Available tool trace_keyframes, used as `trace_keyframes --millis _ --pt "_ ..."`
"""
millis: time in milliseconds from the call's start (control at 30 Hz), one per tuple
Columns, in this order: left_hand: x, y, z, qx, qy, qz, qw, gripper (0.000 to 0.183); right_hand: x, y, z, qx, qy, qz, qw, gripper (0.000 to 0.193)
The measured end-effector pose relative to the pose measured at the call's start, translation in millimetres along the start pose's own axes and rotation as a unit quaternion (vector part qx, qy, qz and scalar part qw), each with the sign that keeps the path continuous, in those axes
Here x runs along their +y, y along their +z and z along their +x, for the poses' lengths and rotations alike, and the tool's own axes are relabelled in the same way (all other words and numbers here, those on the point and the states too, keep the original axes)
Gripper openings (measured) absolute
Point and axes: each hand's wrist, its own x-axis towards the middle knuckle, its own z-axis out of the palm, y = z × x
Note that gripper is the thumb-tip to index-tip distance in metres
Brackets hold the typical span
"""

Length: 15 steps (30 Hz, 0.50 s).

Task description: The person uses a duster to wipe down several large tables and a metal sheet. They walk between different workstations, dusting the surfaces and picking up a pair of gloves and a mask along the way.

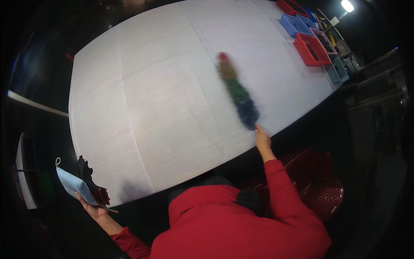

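Several plastic baskets (311, 48) line the white table's (164, 99) far edge.

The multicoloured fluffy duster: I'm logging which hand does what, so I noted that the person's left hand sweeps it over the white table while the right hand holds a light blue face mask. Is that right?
Not quite: the hands are swapped. The head view shows the right hand sweeping the multicoloured fluffy duster over the white table, while the left hand holds the light blue face mask, along with a dark, red-edged item.

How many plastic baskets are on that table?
6, clustered at the table's far right corner: two red, two blue, one pink, one grey-blue. More may be hidden.
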Motion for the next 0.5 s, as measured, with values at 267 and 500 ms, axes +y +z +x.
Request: trace_keyframes --millis 267,500 --pt "6 5 9 -0.029 0.015 0.060 0.998 0.053 130 -51 83 0.299 0.347 0.273 0.846 0.027" --pt "7 -15 13 -0.006 0.002 0.036 0.999 0.050 -178 100 9 0.040 -0.145 0.131 0.980 0.025"
